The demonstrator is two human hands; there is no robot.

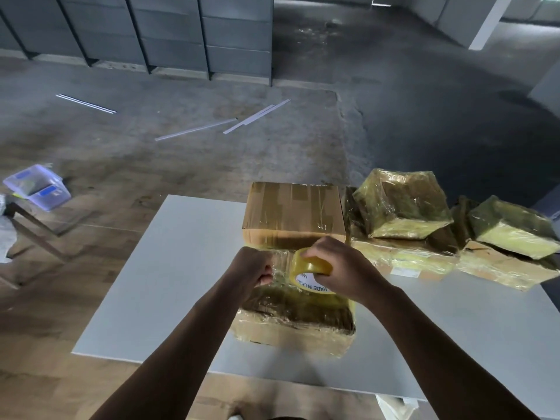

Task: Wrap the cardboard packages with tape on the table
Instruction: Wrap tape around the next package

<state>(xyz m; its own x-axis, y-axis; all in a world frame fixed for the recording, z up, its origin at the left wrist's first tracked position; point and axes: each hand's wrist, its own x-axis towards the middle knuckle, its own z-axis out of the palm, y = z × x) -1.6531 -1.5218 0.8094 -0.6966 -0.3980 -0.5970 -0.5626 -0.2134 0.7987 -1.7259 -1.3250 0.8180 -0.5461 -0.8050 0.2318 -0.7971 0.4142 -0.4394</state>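
A tape-wrapped cardboard package (298,324) lies on the white table (169,277) in front of me. My right hand (339,268) grips a roll of clear yellowish tape (310,269) just above the package's top. My left hand (257,268) pinches the pulled-out end of the tape, a short stretch of film spanning between the two hands. Behind them stands a larger brown cardboard box (294,213) with a few tape strips on it.
Several wrapped packages (403,204) are piled on the table's right side, up to the far right edge (512,231). A clear plastic bin (38,187) sits on a low stand to the left. White strips (194,130) lie on the concrete floor beyond.
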